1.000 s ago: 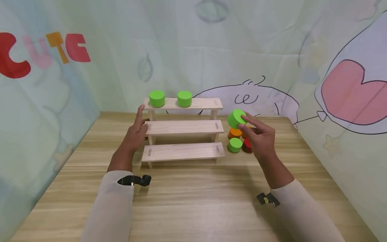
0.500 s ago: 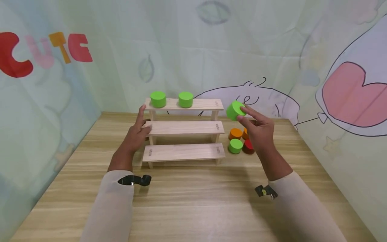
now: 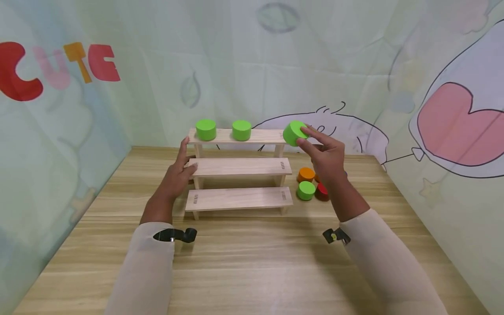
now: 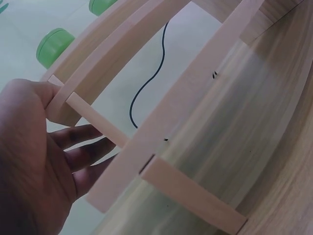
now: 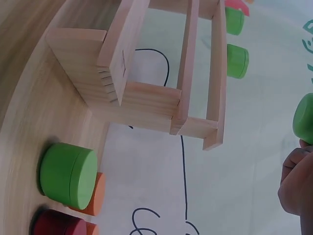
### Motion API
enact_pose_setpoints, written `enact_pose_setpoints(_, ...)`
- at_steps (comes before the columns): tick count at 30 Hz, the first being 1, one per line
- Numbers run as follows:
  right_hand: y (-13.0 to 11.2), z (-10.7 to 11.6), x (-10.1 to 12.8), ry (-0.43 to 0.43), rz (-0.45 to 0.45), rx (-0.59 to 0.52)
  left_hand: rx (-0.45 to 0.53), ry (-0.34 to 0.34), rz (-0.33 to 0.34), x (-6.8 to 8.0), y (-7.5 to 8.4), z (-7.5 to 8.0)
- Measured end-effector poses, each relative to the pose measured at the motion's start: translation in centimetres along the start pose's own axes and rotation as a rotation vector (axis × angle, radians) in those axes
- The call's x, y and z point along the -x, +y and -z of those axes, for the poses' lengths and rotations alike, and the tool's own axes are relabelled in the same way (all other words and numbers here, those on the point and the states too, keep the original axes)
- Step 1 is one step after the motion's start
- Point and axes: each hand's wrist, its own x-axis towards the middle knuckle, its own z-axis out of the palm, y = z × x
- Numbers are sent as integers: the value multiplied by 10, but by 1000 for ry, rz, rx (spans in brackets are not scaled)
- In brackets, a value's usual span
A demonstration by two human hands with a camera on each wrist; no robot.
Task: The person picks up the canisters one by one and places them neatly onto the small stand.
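Two green blocks sit upright on the top step of a wooden rack while the right hand pinches a third green block between thumb and fingertips, held in the air just beside the top step's right end. The short round block is tipped on its side, its axis running roughly level and its flat face turned left towards the rack. The left hand rests with relaxed fingers against the rack's left end. Orange, green and red blocks lie on the table below.
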Motion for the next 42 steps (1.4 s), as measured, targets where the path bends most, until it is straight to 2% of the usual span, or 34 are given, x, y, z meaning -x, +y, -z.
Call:
enact_pose_setpoints(9,3,-6,-5,13,-37,10,3,-21,7,5,-4,-1)
enact_pose_setpoints(13,3,-4,-8,11,-61,20,-10,-2,6,8,-2,-2)
enact_pose_setpoints(19,2,-1,-12,34,-98,-22,14,34,-34,15,-6,-9)
enact_pose_setpoints(25,3,1,-12,40,-149,-16,19,14,-63,24,-14,-18)
enact_pose_setpoints(31,3,-1,-19,50,-182,-11,47,34,-109,33,-22,-23)
enact_pose_setpoints(36,5,-8,-34,62,-252,-54,70,4,-67,40,-27,-24)
enact_pose_setpoints(42,21,-26,-48,25,-262,40,50,-10,-56,44,-33,-25)
